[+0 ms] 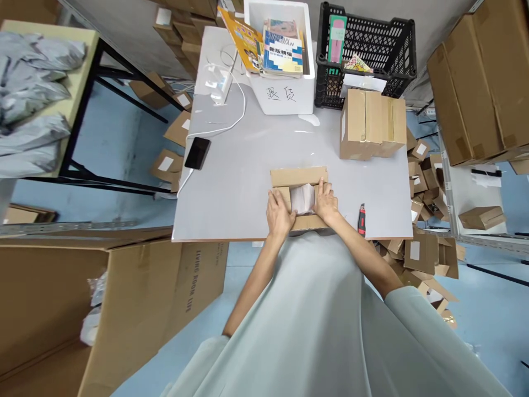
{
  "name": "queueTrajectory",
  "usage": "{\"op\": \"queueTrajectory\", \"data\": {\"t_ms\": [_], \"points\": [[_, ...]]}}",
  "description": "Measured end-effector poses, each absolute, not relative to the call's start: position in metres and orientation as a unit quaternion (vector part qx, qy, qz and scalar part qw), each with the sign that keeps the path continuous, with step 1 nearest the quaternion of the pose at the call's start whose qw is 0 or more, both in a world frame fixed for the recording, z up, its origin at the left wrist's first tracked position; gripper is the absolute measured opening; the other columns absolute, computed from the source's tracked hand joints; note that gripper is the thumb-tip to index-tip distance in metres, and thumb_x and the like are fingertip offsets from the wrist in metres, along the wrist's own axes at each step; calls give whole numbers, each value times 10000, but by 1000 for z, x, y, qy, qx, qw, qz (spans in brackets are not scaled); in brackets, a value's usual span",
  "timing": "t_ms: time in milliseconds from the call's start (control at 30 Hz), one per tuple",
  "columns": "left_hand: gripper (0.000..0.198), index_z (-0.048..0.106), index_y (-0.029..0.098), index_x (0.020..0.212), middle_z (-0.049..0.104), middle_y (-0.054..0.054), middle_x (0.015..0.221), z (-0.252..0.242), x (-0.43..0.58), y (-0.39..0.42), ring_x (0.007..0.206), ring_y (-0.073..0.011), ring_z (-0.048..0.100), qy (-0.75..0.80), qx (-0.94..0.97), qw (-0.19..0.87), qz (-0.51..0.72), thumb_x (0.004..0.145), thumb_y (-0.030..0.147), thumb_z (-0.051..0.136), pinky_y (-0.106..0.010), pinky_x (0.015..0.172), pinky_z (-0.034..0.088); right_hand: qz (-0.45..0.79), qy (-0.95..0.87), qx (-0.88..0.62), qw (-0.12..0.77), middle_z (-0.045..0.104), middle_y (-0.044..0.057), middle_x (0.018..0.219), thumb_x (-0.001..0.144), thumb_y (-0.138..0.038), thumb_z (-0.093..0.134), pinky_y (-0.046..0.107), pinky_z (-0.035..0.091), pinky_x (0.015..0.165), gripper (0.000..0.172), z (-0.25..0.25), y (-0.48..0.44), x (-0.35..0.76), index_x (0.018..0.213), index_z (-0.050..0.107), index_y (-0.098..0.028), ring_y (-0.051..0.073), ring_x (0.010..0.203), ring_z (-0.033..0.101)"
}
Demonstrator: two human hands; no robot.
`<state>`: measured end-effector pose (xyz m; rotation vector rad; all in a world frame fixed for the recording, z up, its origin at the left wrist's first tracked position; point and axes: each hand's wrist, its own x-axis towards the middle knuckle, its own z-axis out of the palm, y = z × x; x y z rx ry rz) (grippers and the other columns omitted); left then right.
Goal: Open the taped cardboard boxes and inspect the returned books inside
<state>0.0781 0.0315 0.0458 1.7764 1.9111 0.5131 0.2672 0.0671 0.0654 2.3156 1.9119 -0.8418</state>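
A small open cardboard box (299, 177) sits at the near edge of the table, its long flaps spread to the front and back. Inside it lies something pale in whitish, translucent wrapping (303, 199); its kind cannot be made out. My left hand (280, 214) grips the box's left side, fingers over the short flap. On the opposite side, my right hand (326, 203) holds the right end, with a finger reaching up to the back flap. A red and black utility knife (362, 220) rests on the table, right of my right hand.
On the grey table (239, 160) are a phone (198, 153) on a cable, a power strip (222, 87), a white foam bin (281, 94) of books, a black crate (372, 36) and closed cartons (360, 124). A large open carton (136, 298) stands at lower left.
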Motion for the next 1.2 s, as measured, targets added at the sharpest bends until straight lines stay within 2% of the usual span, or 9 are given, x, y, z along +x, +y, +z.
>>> {"op": "queueTrajectory", "data": {"t_ms": [100, 233, 367, 467, 567, 700, 933, 1100, 1200], "points": [[1037, 268, 11, 1736, 242, -384, 1807, 52, 87, 38, 1675, -535, 333, 701, 650, 229, 183, 817, 174, 720, -724, 1304, 378, -269, 621, 737, 5, 256, 351, 1765, 919, -333, 808, 606, 579, 1111, 1199, 71, 62, 267, 1829, 52, -140, 473, 1492, 512], [919, 370, 31, 1704, 369, -317, 1784, 55, 73, 42, 1682, -431, 379, 684, 639, 272, 225, 843, 174, 655, -598, 1358, 381, -320, 627, 709, -33, 473, 311, 1665, 952, -312, 682, 588, 556, 1147, 1003, 83, 51, 296, 1809, 204, -104, 450, 1392, 617], [782, 431, 183, 1688, 588, -180, 1665, 56, 29, 41, 1419, -301, 684, 667, 582, 364, 288, 912, 193, 531, -496, 1186, 591, -352, 643, 664, -148, 650, 171, 1570, 980, -220, 504, 505, 567, 1149, 835, 86, 35, 347, 1794, 316, -206, 348, 1278, 697], [811, 410, 163, 1701, 572, -214, 1648, 57, 0, 37, 1371, -321, 692, 710, 551, 319, 302, 909, 223, 578, -519, 1157, 605, -340, 609, 691, -190, 657, 162, 1568, 985, -222, 491, 500, 594, 1105, 819, 75, 22, 375, 1787, 324, -206, 322, 1235, 714], [660, 605, 196, 1565, 565, -207, 1621, 60, -10, 29, 1508, -376, 556, 721, 595, 223, 278, 911, 266, 656, -611, 1278, 478, -272, 585, 741, -184, 531, 208, 1673, 1001, -294, 556, 552, 570, 1146, 714, 61, 11, 384, 1700, 485, -162, 367, 1438, 603], [420, 747, 210, 1335, 701, -164, 1414, 58, 3, 20, 1283, -324, 700, 675, 622, 307, 250, 1041, 451, 567, -555, 1184, 568, -283, 620, 706, -192, 655, 194, 1521, 1090, -354, 505, 526, 510, 1233, 449, 48, 2, 372, 1428, 744, -181, 348, 1456, 599], [1220, 317, 239, 1771, 445, -226, 1727, 45, 27, 10, 1615, -427, 467, 621, 663, 373, 187, 778, 599, 926, -575, 1284, 467, -378, 621, 666, -166, 616, 213, 1595, 935, -519, 829, 483, 493, 1265, 757, 49, -9, 349, 1563, 624, -148, 364, 1482, 620], [1053, 314, 247, 1773, 458, -232, 1712, 55, 48, 8, 1593, -441, 485, 607, 697, 341, 170, 901, 491, 853, -610, 1277, 461, -336, 610, 707, -124, 538, 240, 1658, 970, -399, 806, 527, 514, 1235, 841, 65, -24, 362, 1698, 469, -151, 398, 1504, 592], [785, 473, 204, 1690, 441, -230, 1742, 66, 76, 15, 1617, -444, 442, 563, 764, 271, 163, 972, 333, 762, -635, 1299, 430, -257, 660, 696, -113, 484, 236, 1713, 1035, -270, 699, 565, 446, 1296, 652, 81, -20, 356, 1654, 531, -155, 393, 1587, 484]]}}
